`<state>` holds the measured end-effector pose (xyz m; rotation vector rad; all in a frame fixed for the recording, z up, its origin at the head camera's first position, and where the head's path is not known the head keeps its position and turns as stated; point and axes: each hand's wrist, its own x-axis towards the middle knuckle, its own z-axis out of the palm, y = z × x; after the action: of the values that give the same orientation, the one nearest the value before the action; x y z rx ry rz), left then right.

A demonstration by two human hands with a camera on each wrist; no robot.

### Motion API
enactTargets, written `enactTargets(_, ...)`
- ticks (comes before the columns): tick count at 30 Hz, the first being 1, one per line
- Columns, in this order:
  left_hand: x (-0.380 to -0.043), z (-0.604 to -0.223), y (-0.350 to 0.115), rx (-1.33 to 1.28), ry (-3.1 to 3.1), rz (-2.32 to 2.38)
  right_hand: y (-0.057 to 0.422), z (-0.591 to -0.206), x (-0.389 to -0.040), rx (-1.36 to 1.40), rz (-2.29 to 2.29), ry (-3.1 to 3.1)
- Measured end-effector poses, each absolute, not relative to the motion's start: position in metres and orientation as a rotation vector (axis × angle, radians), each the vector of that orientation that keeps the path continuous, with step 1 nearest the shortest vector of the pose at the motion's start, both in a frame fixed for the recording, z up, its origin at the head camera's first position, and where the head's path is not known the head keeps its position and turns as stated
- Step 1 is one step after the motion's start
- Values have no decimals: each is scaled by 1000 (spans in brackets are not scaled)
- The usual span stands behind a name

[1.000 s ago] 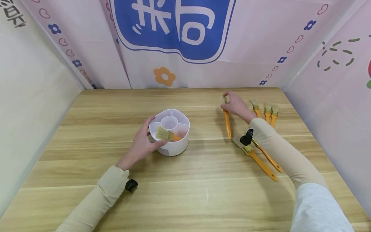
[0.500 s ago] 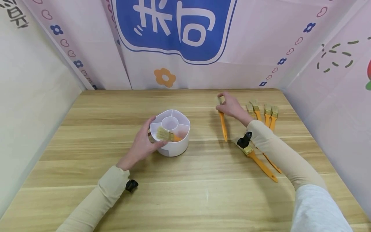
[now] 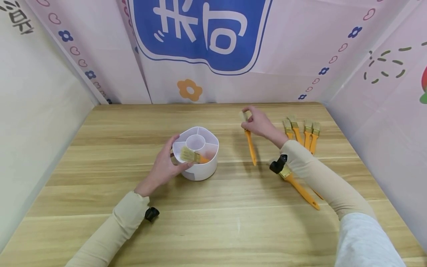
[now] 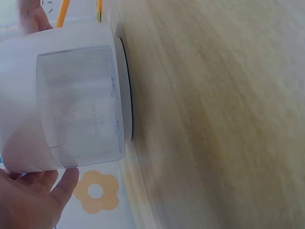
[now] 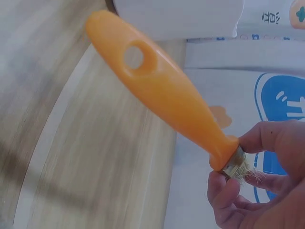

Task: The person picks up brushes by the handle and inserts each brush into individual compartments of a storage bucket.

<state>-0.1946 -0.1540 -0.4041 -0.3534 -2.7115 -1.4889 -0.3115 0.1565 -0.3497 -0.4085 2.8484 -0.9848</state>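
Observation:
A white round organizer (image 3: pixel 201 171) with several compartments stands on the wooden table. My left hand (image 3: pixel 161 165) holds its left side, thumb at the front and fingers farther back. One paintbrush (image 3: pixel 191 155) rests tilted in the front compartment, bristles up. To the right, my right hand (image 3: pixel 260 123) pinches another paintbrush (image 3: pixel 251 147) at its metal ferrule, the orange handle hanging down. In the right wrist view this brush's handle (image 5: pixel 167 98) has a hole near its end. A clear panel (image 4: pixel 78 107) on the organizer's wall shows in the left wrist view.
Several paintbrushes (image 3: pixel 312 135) lie at the back right of the table. A larger flat paintbrush (image 3: pixel 301 191) lies nearer, beside another brush mostly hidden under the right forearm. Printed cloth walls (image 3: pixel 280 85) enclose the table at the back and sides.
My right hand has moved left with the pinched paintbrush, toward the organizer and away from the brushes at the back right. The left hand and the organizer have stayed in place.

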Motion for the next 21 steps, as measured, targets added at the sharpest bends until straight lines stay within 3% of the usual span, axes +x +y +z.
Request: enactTargets(21, -195, -405, -154, -340, -2716, -1475, 123, -323, -289, -509, -1175, 2813)
